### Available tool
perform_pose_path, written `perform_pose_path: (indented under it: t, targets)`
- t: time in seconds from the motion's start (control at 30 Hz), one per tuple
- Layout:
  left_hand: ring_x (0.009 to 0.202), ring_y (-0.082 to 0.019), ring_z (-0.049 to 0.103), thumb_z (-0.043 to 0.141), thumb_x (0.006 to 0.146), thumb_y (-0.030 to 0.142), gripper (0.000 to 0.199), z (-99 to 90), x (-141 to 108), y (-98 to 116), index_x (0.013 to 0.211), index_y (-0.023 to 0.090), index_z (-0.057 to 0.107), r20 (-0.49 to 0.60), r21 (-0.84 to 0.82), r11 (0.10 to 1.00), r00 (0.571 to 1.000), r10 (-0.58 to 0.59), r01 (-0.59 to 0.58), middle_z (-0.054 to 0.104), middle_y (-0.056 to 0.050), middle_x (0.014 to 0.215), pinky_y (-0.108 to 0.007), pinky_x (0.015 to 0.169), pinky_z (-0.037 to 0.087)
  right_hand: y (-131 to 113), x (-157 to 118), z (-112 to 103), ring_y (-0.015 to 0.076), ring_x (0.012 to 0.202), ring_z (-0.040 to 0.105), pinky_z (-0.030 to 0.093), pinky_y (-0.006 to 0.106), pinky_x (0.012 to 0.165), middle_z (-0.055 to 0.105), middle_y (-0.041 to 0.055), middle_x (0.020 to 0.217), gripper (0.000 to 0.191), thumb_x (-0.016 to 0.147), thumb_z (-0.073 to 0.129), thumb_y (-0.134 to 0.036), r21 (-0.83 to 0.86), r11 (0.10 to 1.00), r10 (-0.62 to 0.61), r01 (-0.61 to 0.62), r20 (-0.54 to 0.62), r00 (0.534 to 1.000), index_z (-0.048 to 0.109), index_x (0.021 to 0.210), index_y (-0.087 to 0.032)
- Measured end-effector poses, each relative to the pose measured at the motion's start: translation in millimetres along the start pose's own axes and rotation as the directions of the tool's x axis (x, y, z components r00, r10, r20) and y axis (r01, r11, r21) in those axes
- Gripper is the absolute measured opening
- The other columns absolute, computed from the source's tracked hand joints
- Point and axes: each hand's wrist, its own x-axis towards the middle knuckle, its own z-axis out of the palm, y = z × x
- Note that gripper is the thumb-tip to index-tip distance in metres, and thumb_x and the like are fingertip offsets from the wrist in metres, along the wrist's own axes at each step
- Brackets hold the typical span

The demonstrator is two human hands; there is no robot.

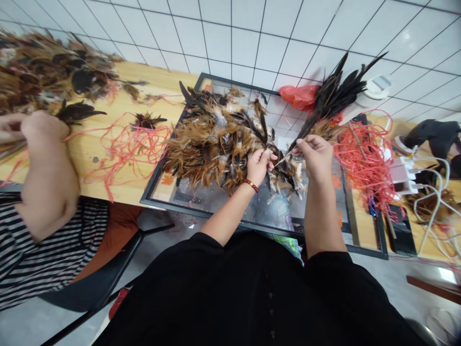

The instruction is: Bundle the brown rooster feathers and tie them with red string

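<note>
My left hand point(259, 166), with a beaded bracelet at the wrist, is closed at the right edge of a big pile of brown feathers point(209, 144). Dark and brown feathers stick out around its fingers; exactly which of them it grips is partly hidden. A long dark feather point(305, 129) is pinched between the thumb and fingers of my right hand point(315, 153), its pale quill pointing toward my left hand. Below and between the hands lie some loose feathers point(288, 178). Everything here rests on a black-framed glass panel point(230, 217).
A bundle of black feathers point(336, 91) stands by a red plastic bag point(297, 97). Tangled pink strips point(363, 163), a white charger point(404, 175) with cables and a black phone point(401, 230) lie right. At left, a co-worker's arm point(48, 168) is near another feather heap point(46, 72).
</note>
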Motion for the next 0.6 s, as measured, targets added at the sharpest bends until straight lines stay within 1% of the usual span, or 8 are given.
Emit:
perform_pose_path:
  t: [0.1,0.2,0.3,0.4,0.43,0.5,0.57,0.6]
  targets:
    - [0.043,-0.003,0.051,0.068,0.094,0.032,0.020,-0.2,-2.8,-2.2,0.080,0.018,0.065,0.085,0.130,0.991,0.996,-0.031,0.020,0.075,0.002,0.074,-0.019,0.046,0.038,2.1,-2.3,13.1,0.0145,0.056,0.065,0.058,0.030,0.059,0.064,-0.0021,0.062,0.033,0.079,0.078,-0.046,0.004,1.000,0.003,-0.003,0.023,1.000,0.052,0.075,-0.025]
    - [0.041,-0.003,0.051,0.067,0.094,0.024,0.019,-1.4,-3.2,-3.7,0.076,0.017,0.065,0.161,0.239,0.970,0.987,0.001,-0.040,0.073,0.003,0.071,-0.019,0.047,0.038,3.6,-3.0,23.0,0.0151,0.062,0.069,0.060,0.029,0.062,0.064,-0.0025,0.064,0.034,0.078,0.078,-0.047,0.017,1.000,-0.016,0.015,0.035,0.999,0.053,0.075,-0.025]
    - [0.041,-0.003,0.050,0.065,0.094,0.018,0.019,-1.6,-2.2,-3.7,0.075,0.017,0.066,0.216,0.270,0.962,0.976,-0.008,-0.051,0.067,0.004,0.065,-0.019,0.046,0.037,4.5,-2.3,21.7,0.0152,0.069,0.072,0.060,0.028,0.066,0.067,-0.0009,0.074,0.029,0.081,0.076,-0.046,0.006,0.999,-0.044,0.044,0.048,0.998,0.059,0.084,-0.023]
    - [0.041,-0.004,0.051,0.060,0.097,0.018,0.019,-0.8,-0.5,-1.7,0.079,0.017,0.064,0.164,0.172,0.985,0.986,-0.008,-0.020,0.060,0.007,0.061,-0.018,0.043,0.035,6.5,-2.5,9.4,0.0168,0.077,0.072,0.060,0.032,0.074,0.074,0.0047,0.094,0.027,0.084,0.072,-0.039,-0.222,0.974,-0.032,0.040,0.040,0.999,0.068,0.102,-0.020]
    - [0.042,-0.004,0.051,0.058,0.098,0.019,0.019,-0.6,0.2,-0.7,0.080,0.017,0.063,0.122,0.127,0.992,0.993,0.004,-0.020,0.059,0.007,0.062,-0.018,0.042,0.035,7.8,-3.3,5.1,0.0185,0.079,0.072,0.058,0.034,0.077,0.075,0.0061,0.095,0.026,0.083,0.071,-0.036,-0.366,0.930,0.000,0.021,0.059,0.998,0.070,0.103,-0.019]
    - [0.043,-0.003,0.051,0.055,0.101,0.020,0.020,-0.6,1.5,1.5,0.081,0.017,0.060,0.031,0.058,0.998,0.999,0.031,-0.033,0.058,0.007,0.064,-0.017,0.042,0.035,11.4,-6.4,-0.5,0.0228,0.082,0.071,0.055,0.037,0.082,0.075,0.0073,0.087,0.020,0.081,0.071,-0.034,-0.655,0.755,0.124,-0.005,0.135,0.983,0.074,0.092,-0.018]
    - [0.044,-0.002,0.050,0.054,0.101,0.021,0.021,-1.3,2.7,2.8,0.081,0.017,0.059,-0.037,0.022,0.998,0.998,0.052,-0.052,0.058,0.007,0.065,-0.017,0.043,0.035,15.9,-11.2,-1.1,0.0257,0.082,0.070,0.052,0.037,0.080,0.074,0.0074,0.079,0.018,0.079,0.072,-0.036,-0.830,0.557,0.256,0.018,0.193,0.947,0.074,0.080,-0.019]
    - [0.044,-0.002,0.050,0.054,0.102,0.022,0.022,-1.9,3.3,3.0,0.081,0.017,0.058,-0.061,0.012,0.998,0.996,0.062,-0.062,0.058,0.007,0.065,-0.017,0.043,0.035,18.1,-13.7,-0.2,0.0255,0.080,0.069,0.049,0.036,0.077,0.073,0.0071,0.076,0.017,0.078,0.071,-0.037,-0.867,0.498,0.290,0.036,0.205,0.935,0.073,0.077,-0.019]
